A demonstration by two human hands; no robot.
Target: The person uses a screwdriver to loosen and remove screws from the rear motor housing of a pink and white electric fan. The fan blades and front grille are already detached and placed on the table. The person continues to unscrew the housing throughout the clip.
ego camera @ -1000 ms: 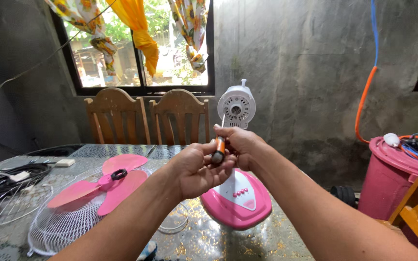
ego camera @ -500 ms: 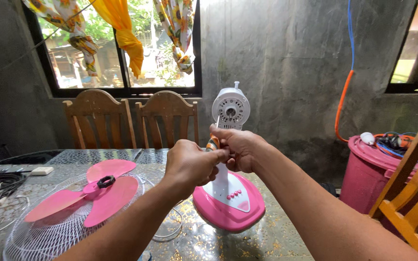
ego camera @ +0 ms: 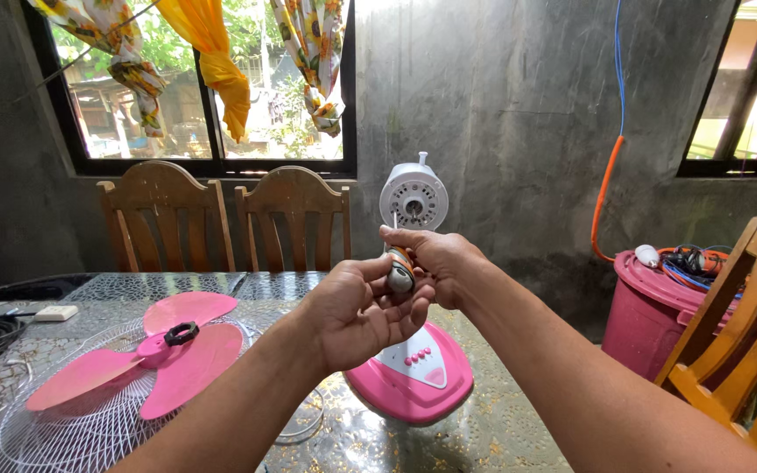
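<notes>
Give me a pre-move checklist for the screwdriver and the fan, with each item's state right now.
1. Screwdriver gripped: ok, right hand pinches its handle and left hand cups its end.
2. Shaft pointing up toward the motor head: ok.
3. Tip seated in a screw: cannot tell, tip too small to see.
4. Fan base flat on the table: ok.
5. Pink blade lying on the wire guard, apart from the hands: ok.

A small screwdriver (ego camera: 399, 267) with an orange-and-grey handle stands nearly upright, thin metal shaft pointing up, held between both hands above the pink fan base (ego camera: 411, 371).
</notes>
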